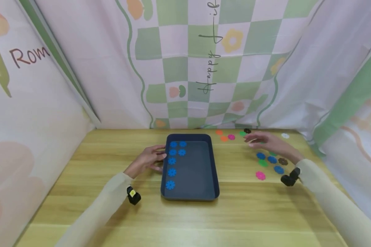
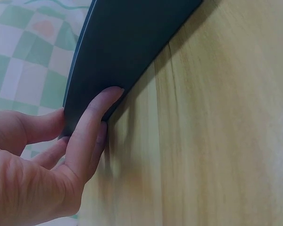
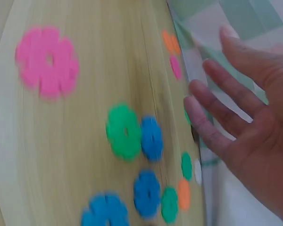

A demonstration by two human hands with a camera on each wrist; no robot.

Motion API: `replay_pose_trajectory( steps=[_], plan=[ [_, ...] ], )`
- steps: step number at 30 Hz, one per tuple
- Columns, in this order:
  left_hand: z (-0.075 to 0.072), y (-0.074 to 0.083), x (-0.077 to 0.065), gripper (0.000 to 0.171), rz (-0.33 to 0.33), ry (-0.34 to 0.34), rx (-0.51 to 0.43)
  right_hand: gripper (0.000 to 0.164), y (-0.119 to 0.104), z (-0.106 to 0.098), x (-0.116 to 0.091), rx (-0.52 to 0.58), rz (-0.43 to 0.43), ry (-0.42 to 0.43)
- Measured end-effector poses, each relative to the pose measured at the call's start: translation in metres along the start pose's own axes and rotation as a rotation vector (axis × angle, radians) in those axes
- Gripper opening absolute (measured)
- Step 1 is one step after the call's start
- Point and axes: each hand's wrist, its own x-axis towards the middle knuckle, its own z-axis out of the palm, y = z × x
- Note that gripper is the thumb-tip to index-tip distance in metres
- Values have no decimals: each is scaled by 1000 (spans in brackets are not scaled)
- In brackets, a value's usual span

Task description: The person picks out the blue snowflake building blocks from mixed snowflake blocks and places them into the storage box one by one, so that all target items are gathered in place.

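Note:
A dark rectangular tray (image 1: 201, 168) lies on the table, with several blue snowflake discs (image 1: 171, 172) set in a column along its left side and two more beside the upper ones. My left hand (image 1: 146, 159) touches the tray's left edge; in the left wrist view its fingertips rest against the tray's outer wall (image 2: 118, 52). Over the loose discs on the right, my right hand (image 1: 273, 144) hovers with nothing in it, fingers spread in the right wrist view. Below it lie blue discs (image 1: 279, 169), a green disc (image 1: 263, 163) and a pink disc (image 1: 260, 175).
Orange discs (image 1: 219, 132), a magenta disc (image 1: 231, 137) and a black disc (image 1: 247, 131) lie near the table's back edge. A white disc (image 1: 285, 136) sits at the far right, and a brown disc (image 1: 283, 161) nearer. Patterned curtains (image 1: 204, 68) enclose the wooden table (image 1: 185, 223).

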Motion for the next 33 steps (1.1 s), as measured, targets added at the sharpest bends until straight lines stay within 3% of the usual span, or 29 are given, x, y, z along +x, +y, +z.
replay_pose_trajectory(
  steps=[7, 16, 22, 33],
  plan=[
    [-1, 1, 1, 56, 7, -12, -3, 45, 33, -14, -18, -23, -114, -28],
    [-4, 2, -1, 56, 20, -33, 1, 52, 48, -13, -33, -37, 28, -106],
    [-3, -3, -1, 56, 23, -46, 0, 50, 49, -8, -32, -69, 45, -95],
    [-4, -4, -1, 56, 29, -44, 1, 30, 52, -9, -23, -5, 43, -132]
  ],
)
